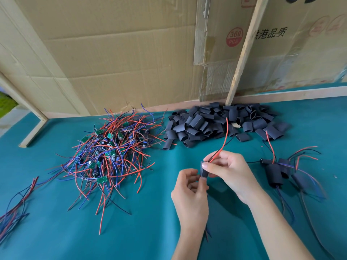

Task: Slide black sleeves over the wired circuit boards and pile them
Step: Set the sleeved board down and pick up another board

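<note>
- Held above the teal worktop point(131, 231), nearest the camera, is one black sleeve point(204, 171), pinched at its lower end by the left hand point(189, 190), whose grip is closed on it.
- Its upper end is held by the right hand point(231, 170), with the thumb laid across it and red and black wires point(224, 141) rising from that closed grip.
- Further wires are seen hanging below the left wrist.
- To the right, a small pile of sleeved boards point(277, 173) is laid on the worktop, wires trailing.
- Left of the hands, a tangled heap of bare green circuit boards point(109, 152) with red, blue and black wires is spread.
- Behind, a pile of empty sleeves point(221, 122) is set against the cardboard wall point(122, 53).
</note>
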A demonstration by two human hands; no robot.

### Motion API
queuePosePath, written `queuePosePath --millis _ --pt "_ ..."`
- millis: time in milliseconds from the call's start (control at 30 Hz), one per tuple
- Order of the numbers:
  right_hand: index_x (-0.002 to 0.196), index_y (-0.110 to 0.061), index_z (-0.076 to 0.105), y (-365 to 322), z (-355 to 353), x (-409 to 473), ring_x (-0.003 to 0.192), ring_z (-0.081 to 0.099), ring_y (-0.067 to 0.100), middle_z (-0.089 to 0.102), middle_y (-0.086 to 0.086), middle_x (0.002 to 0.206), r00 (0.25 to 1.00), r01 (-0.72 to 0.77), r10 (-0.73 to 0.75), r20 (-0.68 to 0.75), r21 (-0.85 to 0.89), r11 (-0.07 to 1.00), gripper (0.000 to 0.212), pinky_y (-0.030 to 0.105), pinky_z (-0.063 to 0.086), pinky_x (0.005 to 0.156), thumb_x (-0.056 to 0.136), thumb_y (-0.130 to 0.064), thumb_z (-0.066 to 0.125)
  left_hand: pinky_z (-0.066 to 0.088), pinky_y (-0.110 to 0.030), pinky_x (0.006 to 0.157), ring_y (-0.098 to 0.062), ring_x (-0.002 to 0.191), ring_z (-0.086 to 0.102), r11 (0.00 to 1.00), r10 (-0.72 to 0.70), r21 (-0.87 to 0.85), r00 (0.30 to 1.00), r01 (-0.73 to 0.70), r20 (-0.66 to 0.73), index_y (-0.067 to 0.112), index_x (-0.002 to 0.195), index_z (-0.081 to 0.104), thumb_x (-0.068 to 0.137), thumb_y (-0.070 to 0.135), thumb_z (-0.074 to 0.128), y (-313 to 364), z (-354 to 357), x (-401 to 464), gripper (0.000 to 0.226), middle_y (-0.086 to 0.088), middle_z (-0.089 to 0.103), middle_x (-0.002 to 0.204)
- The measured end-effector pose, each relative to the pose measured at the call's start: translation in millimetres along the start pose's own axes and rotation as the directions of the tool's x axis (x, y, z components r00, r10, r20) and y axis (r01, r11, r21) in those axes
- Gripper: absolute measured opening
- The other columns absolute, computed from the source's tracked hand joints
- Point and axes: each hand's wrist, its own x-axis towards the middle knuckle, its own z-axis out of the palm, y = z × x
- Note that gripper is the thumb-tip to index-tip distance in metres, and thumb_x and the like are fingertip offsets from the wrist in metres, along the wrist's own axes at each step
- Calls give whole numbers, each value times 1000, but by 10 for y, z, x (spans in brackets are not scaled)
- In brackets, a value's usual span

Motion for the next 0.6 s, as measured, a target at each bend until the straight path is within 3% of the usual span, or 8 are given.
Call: queuePosePath --millis 100,200,333,400,433,533,567,600 --pt "92 -21 80 -4 -3 -7 83 74 19 79 9 88 997 -39 37 62 33 999 19 28 59 74 75 -30 82 59 -31 62 -15 65 72 1000 13 4 1000 -13 5 32 90 64 92 14 74 2 -5 4 21 6 74 76" --pt "90 -16 79 -30 6 -24 80 72 20 77 13 88 993 -64 56 101 76 995 10 28 57 71 82 -19 83 56 -28 59 -16 62 70 999 43 6 998 -44 40 37 86 62 93 20 73 31 -13 1 21 5 73 73" --pt "82 -14 78 -158 -123 -63 76 68 23 76 21 87 997 -75 74 11 73 994 8 30 53 66 86 -8 77 52 -23 59 -15 61 68 997 72 -28 991 -70 116 35 85 63 93 34 66 80 -14 -30 8 4 71 72" --pt "84 -21 80 -259 -422 -152 70 69 19 78 14 84 991 -72 68 -113 -31 997 7 23 50 57 78 -24 82 51 -24 59 -13 60 66 997 70 -28 988 -67 134 35 82 63 96 29 61 70 -11 -39 15 3 69 72" --pt "88 -26 80 -302 -638 -227 69 71 15 80 9 84 985 -101 78 -157 -146 984 24 23 50 56 69 -40 84 51 -23 59 -13 61 65 998 65 -23 989 -62 131 35 81 62 98 25 60 60 -11 -32 20 3 69 72" --pt "91 -37 77 -377 -1336 -460 81 77 15 80 -10 84 942 -266 115 -316 -492 829 83 37 58 79 28 -91 76 50 -21 57 -15 62 64 998 60 -24 990 -57 129 34 79 62 96 20 58 34 2 -14 22 2 68 72" --pt "87 -32 74 -340 -1596 -461 91 77 25 77 -12 84 922 -290 81 -380 -535 793 97 36 57 90 22 -103 65 49 -21 57 -18 62 64 998 62 -17 989 -60 132 33 80 62 92 20 58 34 8 -13 18 2 67 71" --pt "85 -34 70 -388 -1812 -461 101 73 34 72 -14 84 902 -283 -3 -431 -597 751 101 24 52 95 20 -109 54 49 -21 56 -22 63 64 998 63 -11 989 -62 133 32 80 63 90 20 58 30 12 -13 16 1 67 71"
